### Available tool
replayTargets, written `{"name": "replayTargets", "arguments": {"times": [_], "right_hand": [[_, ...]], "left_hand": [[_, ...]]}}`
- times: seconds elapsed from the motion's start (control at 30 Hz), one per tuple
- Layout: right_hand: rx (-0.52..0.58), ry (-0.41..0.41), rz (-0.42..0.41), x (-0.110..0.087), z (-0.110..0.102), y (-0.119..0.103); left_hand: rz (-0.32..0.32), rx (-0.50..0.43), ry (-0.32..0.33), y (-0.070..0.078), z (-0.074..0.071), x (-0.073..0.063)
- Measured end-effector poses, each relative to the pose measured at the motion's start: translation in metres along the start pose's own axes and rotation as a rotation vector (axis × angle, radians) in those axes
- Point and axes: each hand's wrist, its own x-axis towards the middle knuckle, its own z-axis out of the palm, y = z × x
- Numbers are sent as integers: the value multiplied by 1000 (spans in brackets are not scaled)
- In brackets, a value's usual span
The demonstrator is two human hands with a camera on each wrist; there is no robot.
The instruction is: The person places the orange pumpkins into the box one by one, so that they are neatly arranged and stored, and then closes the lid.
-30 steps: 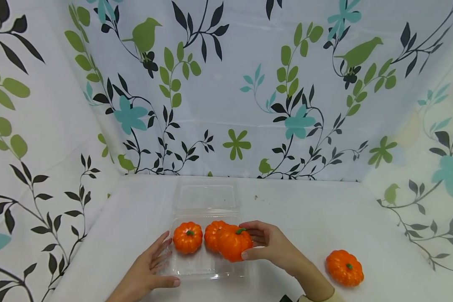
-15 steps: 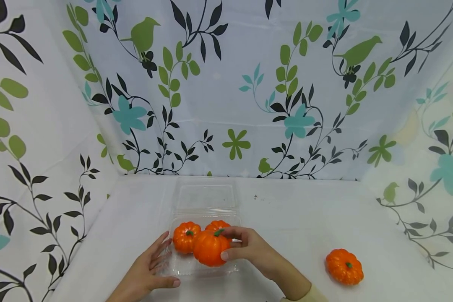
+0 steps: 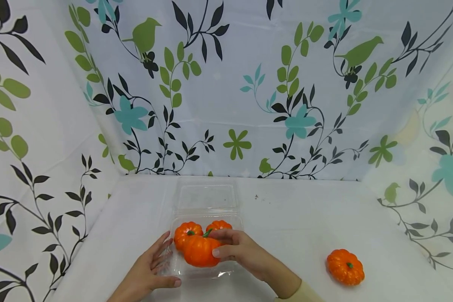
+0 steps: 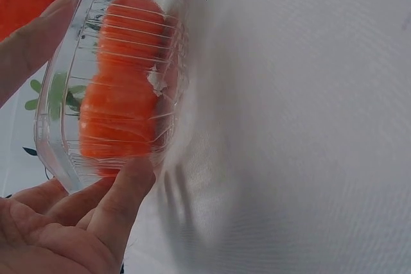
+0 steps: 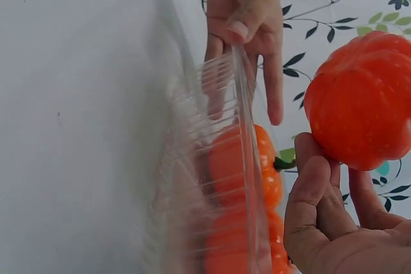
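A clear plastic clamshell container (image 3: pixel 185 270) stands on the white table with two small orange toy pumpkins in its base, a left one (image 3: pixel 183 233) and a right one (image 3: pixel 219 225). My right hand (image 3: pixel 245 253) grips a third toy pumpkin (image 3: pixel 201 252) by its right side, thumb in front, held above the container's front part. It partly covers both pumpkins behind it. My left hand (image 3: pixel 145 266) rests at the container's left front corner, with its fingers fairly straight against the ribbed wall (image 4: pixel 128 152) and the thumb along the front.
Another orange toy pumpkin (image 3: pixel 345 267) lies on the table (image 3: pixel 294 218) to the right. The container's lid (image 3: pixel 207 197) is folded back behind its base. A leaf-and-bird patterned curtain (image 3: pixel 226 92) hangs behind the table and along both sides.
My right hand has carried its pumpkin leftward across the container, from over the right pumpkin to in front of the left one. The left hand has stayed in place.
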Motion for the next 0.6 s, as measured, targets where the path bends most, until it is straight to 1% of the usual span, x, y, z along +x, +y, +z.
{"name": "replayTargets", "arguments": {"times": [0.1, 0.2, 0.33, 0.43, 0.6], "right_hand": [[-22, 7, 10, 4, 4, 2], [-49, 20, 26, 7, 7, 4], [-94, 54, 52, 11, 13, 7], [-126, 80, 70, 14, 17, 9], [-166, 102, 89, 17, 22, 12]], "left_hand": [[5, 5, 3, 0, 0, 0], [-3, 14, 20, 0, 0, 1], [-7, 19, 23, 1, 0, 0], [10, 13, 10, 2, 0, 0], [21, 22, 20, 3, 1, -1]]}}
